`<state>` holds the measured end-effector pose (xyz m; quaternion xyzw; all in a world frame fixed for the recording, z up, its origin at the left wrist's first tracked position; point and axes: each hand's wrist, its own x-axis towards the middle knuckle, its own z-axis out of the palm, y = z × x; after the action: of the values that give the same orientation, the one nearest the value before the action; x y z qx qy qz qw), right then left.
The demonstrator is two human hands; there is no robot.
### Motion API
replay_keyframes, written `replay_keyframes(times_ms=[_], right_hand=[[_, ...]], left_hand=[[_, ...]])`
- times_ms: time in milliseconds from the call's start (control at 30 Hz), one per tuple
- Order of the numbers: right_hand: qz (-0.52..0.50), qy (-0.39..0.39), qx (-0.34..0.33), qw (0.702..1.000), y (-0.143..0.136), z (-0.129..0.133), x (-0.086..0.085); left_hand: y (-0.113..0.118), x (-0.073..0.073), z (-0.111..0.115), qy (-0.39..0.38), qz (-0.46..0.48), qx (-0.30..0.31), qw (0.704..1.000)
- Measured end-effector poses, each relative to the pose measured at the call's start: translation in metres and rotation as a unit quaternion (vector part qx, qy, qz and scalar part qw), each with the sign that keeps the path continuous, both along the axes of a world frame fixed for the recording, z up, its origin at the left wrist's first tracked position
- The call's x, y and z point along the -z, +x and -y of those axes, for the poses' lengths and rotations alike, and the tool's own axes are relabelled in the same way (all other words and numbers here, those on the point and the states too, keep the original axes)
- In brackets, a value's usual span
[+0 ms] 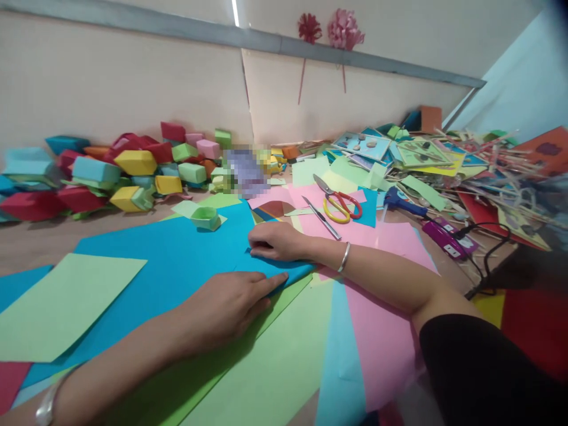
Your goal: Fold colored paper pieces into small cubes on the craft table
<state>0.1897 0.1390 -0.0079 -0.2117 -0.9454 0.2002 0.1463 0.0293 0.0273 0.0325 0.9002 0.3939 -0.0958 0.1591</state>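
A large sheet of blue paper [177,248] lies before me, with a folded flap at its right end. My left hand [231,299] rests on this fold, index finger stretched along it and thumb lower down. Just beyond it, my right hand [279,239] is closed in a loose fist against the blue paper's folded part; its fingertips are hidden underneath. A small green paper box [205,218] stands on the blue sheet. Past my right wrist lie a craft knife [322,219] and scissors [339,204] with red and yellow handles.
Light green sheets [275,349] and pink paper [377,331] lie under my arms. Several folded paper boxes [135,163] are piled back left. At right are a blue glue gun [406,202], a purple power strip [446,238] with a black cable, and heaped sticks [483,160].
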Motion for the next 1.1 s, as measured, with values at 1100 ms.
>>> replay_keyframes(times_ms=[1100], right_hand=[[0.035,0.016,0.014,0.999,-0.003,0.005,-0.007]], left_hand=[[0.052,0.006,-0.003,0.051,-0.096,-0.019,0.994]])
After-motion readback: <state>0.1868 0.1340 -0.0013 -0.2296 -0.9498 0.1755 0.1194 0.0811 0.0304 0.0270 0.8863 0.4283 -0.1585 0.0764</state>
